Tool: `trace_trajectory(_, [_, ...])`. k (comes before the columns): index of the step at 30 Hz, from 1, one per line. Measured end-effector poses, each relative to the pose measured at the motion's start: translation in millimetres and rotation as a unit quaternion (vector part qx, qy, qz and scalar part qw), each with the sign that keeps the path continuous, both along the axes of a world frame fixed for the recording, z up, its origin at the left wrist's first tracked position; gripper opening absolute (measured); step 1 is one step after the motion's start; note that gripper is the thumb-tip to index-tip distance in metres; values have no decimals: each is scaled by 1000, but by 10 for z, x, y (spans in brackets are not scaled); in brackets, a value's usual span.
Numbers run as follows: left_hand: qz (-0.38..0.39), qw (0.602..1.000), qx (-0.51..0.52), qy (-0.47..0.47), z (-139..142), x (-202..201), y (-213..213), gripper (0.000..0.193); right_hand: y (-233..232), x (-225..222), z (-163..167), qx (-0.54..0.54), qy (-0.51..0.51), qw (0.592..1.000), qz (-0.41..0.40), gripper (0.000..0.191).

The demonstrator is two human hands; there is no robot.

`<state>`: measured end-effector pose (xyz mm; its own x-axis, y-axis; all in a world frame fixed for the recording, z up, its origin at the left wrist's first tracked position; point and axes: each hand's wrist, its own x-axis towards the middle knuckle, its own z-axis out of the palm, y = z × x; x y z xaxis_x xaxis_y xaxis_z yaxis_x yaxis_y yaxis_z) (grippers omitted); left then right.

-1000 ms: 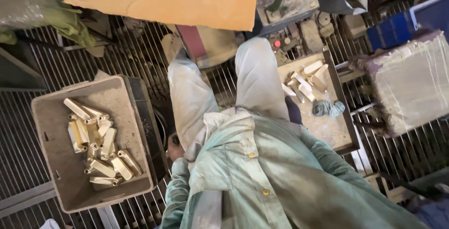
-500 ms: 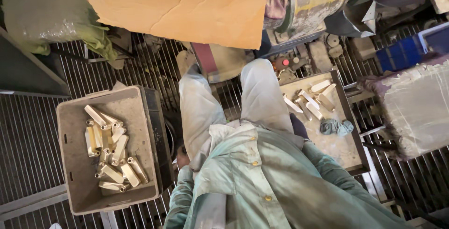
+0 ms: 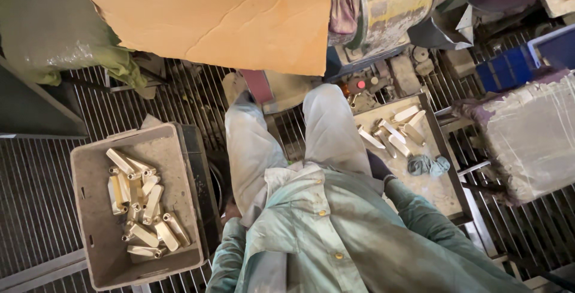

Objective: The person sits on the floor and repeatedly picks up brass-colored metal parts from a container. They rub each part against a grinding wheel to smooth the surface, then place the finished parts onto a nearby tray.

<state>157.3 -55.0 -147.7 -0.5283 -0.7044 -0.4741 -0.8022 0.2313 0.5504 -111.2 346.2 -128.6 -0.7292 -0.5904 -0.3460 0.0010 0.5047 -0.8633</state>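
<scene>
1. The left hand [image 3: 229, 212] shows only as a small patch beside the left thigh, at the end of a pale green sleeve; whether it is open or closed, or holds anything, cannot be told.
2. The right hand [image 3: 378, 167] wears a dark glove and sits at the near edge of the shallow grey metal tray [image 3: 440, 194], mostly hidden behind the right leg; its grip cannot be told either.
3. Just beyond the right hand, pale flat metal pieces [image 3: 392, 132] lie loosely scattered on the tray, some overlapping.
4. A crumpled blue-grey cloth [image 3: 428, 165] rests on the tray, near the right hand and beside those pieces.
5. Near the left hand stands a grey plastic crate [image 3: 90, 221] on the metal grating floor [image 3: 36, 209]; a heap of pale brass-coloured tubular parts [image 3: 141, 200] lies inside it.
6. The person's legs in light grey trousers [image 3: 254, 149] stretch forward between crate and tray.
7. Above the legs, a large sheet of tan cardboard [image 3: 203, 17] covers the top of the view.
8. A worn yellow-green machine body [image 3: 398, 5] stands to the right of the cardboard.
9. A plastic-wrapped bundle [image 3: 533, 140] sits at the far right.
</scene>
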Motion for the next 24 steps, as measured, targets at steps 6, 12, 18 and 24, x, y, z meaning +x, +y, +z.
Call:
trace_trajectory(6, [-3, 1000, 15, -25, 33, -92, -65, 65, -44, -81, -73, -104, -144, 983, -52, 55])
trace_trajectory(12, [7, 999, 22, -31, -83, -142, -155, 64, -25, -103, -120, -83, -111, 990, 31, 52])
trace_trajectory(18, [17, 998, 41, -43, -175, -173, -219, 62, -121, -176, -179, -53, -193, 980, -13, 46])
trace_trajectory(24, [30, 996, 66, -54, -222, -415, -403, 60, -414, -450, -162, 6, -199, 980, 3, 44])
